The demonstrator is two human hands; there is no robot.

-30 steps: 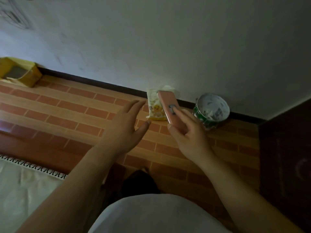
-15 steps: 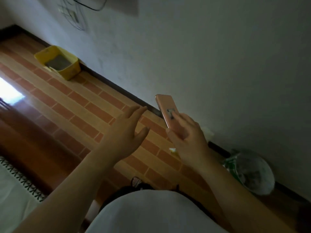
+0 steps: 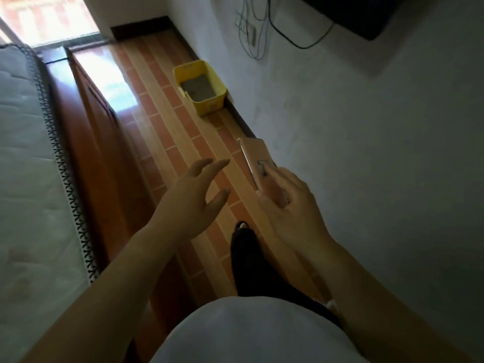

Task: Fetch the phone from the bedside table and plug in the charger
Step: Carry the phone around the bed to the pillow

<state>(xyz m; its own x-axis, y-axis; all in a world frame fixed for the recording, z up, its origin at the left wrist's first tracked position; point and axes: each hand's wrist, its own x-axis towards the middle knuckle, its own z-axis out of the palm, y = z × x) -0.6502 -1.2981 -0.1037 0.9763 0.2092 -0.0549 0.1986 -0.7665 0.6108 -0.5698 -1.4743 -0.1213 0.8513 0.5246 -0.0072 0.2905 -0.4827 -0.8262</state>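
Note:
My right hand (image 3: 290, 205) grips a pink-gold phone (image 3: 255, 158), held up with its back toward me and its top end pointing away. To its left my left hand (image 3: 193, 197) hovers empty with fingers spread, a short gap from the phone. High on the white wall ahead is a wall socket (image 3: 246, 28) with thin cables (image 3: 258, 45) hanging from it. I cannot tell which cable is the charger.
A yellow plastic bin (image 3: 209, 104) stands on the brick-pattern floor against the wall, below the socket. A bed with a white mattress (image 3: 28, 179) and wooden frame runs along the left. A dark screen (image 3: 366, 17) hangs top right. My foot (image 3: 243, 231) is below.
The view has swung left along the wall: the tissue pack and round tin have left the frame, while the socket, cables and bed have come in. The phone stays in my right hand.

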